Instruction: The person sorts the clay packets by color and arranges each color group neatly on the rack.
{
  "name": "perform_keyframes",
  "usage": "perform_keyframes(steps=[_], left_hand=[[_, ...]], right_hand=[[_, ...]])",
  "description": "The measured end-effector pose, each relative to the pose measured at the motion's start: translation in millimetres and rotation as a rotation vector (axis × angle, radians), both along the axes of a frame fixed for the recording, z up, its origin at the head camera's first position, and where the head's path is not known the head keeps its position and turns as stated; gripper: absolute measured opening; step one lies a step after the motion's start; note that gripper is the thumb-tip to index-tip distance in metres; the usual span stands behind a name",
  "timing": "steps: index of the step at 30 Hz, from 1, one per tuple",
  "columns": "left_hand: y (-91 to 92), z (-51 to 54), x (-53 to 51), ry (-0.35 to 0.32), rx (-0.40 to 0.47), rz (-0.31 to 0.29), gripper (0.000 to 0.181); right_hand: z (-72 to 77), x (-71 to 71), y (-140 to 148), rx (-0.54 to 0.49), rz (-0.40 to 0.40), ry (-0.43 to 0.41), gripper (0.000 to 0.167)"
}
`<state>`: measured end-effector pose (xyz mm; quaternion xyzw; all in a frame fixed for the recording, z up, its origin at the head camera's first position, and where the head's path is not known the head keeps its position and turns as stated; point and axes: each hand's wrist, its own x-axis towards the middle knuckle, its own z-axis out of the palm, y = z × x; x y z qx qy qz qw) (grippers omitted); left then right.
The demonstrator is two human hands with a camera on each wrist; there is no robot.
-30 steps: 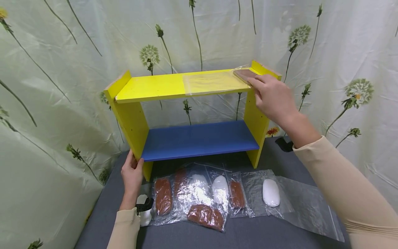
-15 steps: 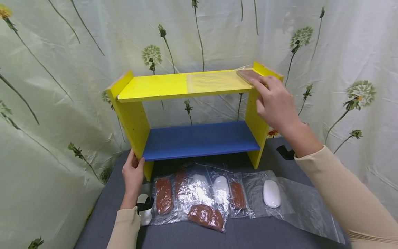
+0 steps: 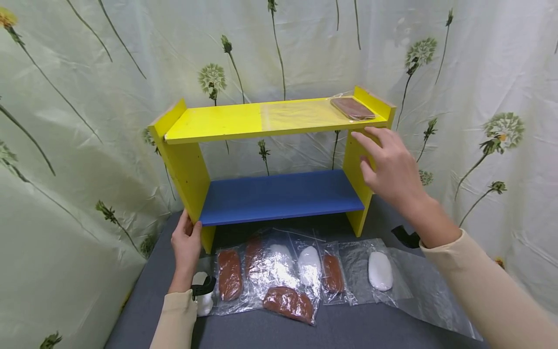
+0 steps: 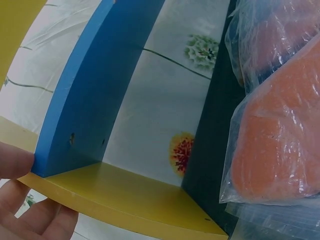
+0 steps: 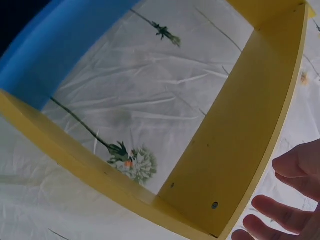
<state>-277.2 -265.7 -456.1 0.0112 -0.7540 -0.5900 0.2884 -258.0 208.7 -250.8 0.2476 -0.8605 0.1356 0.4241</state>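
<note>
A small shelf unit (image 3: 218,121) has yellow sides, a yellow top board and a blue lower board (image 3: 279,196). My left hand (image 3: 186,247) grips its left side panel low down; in the left wrist view the thumb lies by the blue board's end, with the fingers (image 4: 60,220) around the panel's edge. On the right end of the top board lies a flat brown slab (image 3: 353,108) in a clear plastic bag, whose loose part spreads leftward. Just below and in front of it is my right hand (image 3: 392,169), holding nothing, its fingers spread and slightly bent.
On the dark grey table (image 3: 348,329), before the unit, lie bagged brown slabs (image 3: 229,274) and white slabs (image 3: 380,271). A flat, clear bag (image 3: 440,286) extends to the right. A flower-print curtain (image 3: 305,48) hangs behind.
My right hand has let go of the bagged brown slab and moved down, off the top board's front edge. The slab stays on the board. The left hand keeps its grip.
</note>
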Motion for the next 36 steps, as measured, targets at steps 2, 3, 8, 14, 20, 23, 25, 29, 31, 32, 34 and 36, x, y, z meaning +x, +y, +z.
perform_keyframes(steps=[2, 3, 8, 14, 20, 23, 25, 29, 31, 32, 34, 36], left_hand=[[-0.4, -0.5, -0.8, 0.0, -0.002, 0.002, 0.065], [-0.6, -0.8, -1.3, 0.002, -0.002, 0.002, 0.065], [-1.3, -1.9, -2.5, 0.009, -0.01, 0.013, 0.066], [-0.9, -1.7, -1.7, -0.001, -0.012, 0.017, 0.066], [-0.2, -0.6, -0.2, 0.0, -0.01, 0.012, 0.067], [0.0, -0.1, -0.2, 0.0, -0.011, 0.005, 0.066], [0.1, 0.1, -0.1, 0.003, -0.013, 0.002, 0.065], [0.0, 0.2, 0.4, 0.008, -0.01, -0.004, 0.066], [-0.1, 0.0, 0.5, 0.008, -0.006, -0.005, 0.066], [-0.2, 0.0, 0.5, 0.009, -0.004, -0.005, 0.065], [-0.2, -0.1, 0.4, 0.004, -0.001, -0.004, 0.065], [-0.2, -0.2, 0.1, 0.003, 0.0, -0.003, 0.063]], right_hand=[[-6.9, 4.7, 0, -0.004, 0.003, -0.015, 0.054], [-10.5, 6.9, 0, -0.004, 0.001, -0.023, 0.054], [-28.2, 15.3, -1, -0.007, 0.006, -0.057, 0.055], [-50.3, 24.9, -4, -0.037, 0.004, -0.105, 0.057], [-72.1, 33.9, -7, -0.056, 0.003, -0.154, 0.059], [-82.6, 36.9, -7, -0.066, 0.004, -0.169, 0.06], [-89.9, 38.5, -7, -0.07, 0.004, -0.182, 0.061], [-104.2, 41.7, -7, -0.081, 0.006, -0.206, 0.061], [-111.3, 43.3, -7, -0.082, 0.008, -0.214, 0.06], [-114.8, 44.2, -7, -0.082, 0.01, -0.218, 0.06], [-121.5, 46.2, -7, -0.082, 0.014, -0.228, 0.061], [-127.9, 48.8, -8, -0.082, 0.016, -0.24, 0.061]])
